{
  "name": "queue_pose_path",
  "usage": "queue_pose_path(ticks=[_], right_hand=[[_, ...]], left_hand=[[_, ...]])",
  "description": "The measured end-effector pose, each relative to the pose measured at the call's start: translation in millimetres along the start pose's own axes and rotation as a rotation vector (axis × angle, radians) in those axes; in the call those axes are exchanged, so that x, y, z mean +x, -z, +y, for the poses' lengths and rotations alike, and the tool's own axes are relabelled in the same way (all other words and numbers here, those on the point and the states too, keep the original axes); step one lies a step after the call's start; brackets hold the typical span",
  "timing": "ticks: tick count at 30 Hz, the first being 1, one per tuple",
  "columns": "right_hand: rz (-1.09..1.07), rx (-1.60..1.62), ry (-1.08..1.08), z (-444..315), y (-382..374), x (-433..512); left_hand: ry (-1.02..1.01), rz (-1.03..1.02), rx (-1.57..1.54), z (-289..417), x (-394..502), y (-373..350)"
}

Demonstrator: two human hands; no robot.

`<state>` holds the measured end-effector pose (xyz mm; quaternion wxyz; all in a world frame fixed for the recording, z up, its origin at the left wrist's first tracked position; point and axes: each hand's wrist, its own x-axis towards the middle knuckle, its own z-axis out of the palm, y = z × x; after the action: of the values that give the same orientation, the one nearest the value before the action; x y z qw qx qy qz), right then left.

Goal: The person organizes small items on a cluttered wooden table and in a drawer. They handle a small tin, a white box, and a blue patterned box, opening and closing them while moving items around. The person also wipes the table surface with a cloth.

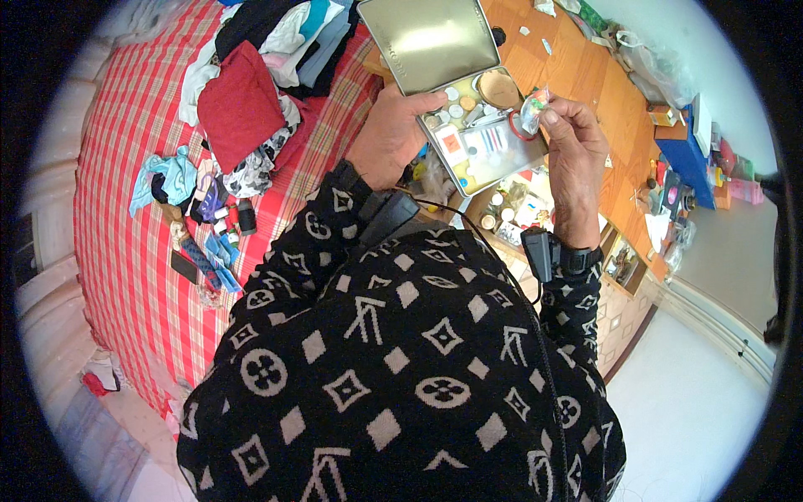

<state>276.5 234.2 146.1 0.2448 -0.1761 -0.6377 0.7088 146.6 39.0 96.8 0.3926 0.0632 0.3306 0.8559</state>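
Observation:
My left hand (395, 128) grips the left side of a hinged metal tin (463, 188), its thumb over the rim. The tin's lid (436, 44) stands raised, shiny inside. Several coins (456, 111), a round tan disc (499, 88), a nail clipper (486, 119) and a clear plastic case (495, 147) lie in it. Between thumb and fingers, my right hand (574, 135) pinches a small clear packet (534, 112) with colourful contents, over the tin's right edge. A red ring-shaped item (517, 128) shows just below the packet; whether they are joined I cannot tell.
An open drawer (502, 235) full of small items lies below the tin. On the red checked bedspread (138, 251) are a clothes pile (241, 106) and thread spools (246, 216). A blue box (687, 157) and plastic bags (659, 63) line the wooden tabletop's (602, 63) far side.

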Motion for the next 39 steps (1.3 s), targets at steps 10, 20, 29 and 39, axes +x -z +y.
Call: queue_pose_path(ticks=[10, 20, 29, 39], right_hand=[[0.139, 0.214, -0.025, 12, 15, 25], [0.17, 0.111, -0.098, 36, 35, 38], [0.149, 0.009, -0.038, 29, 32, 38], [0.111, -0.021, -0.098, 38, 41, 44]], left_hand=[[-0.052, 0.054, -0.024, 0, 5, 8], [-0.146, 0.118, 0.138, 8, -12, -5], [-0.127, 0.127, -0.018, -2, 2, 15], [-0.104, 0.118, 0.032, 4, -5, 7]])
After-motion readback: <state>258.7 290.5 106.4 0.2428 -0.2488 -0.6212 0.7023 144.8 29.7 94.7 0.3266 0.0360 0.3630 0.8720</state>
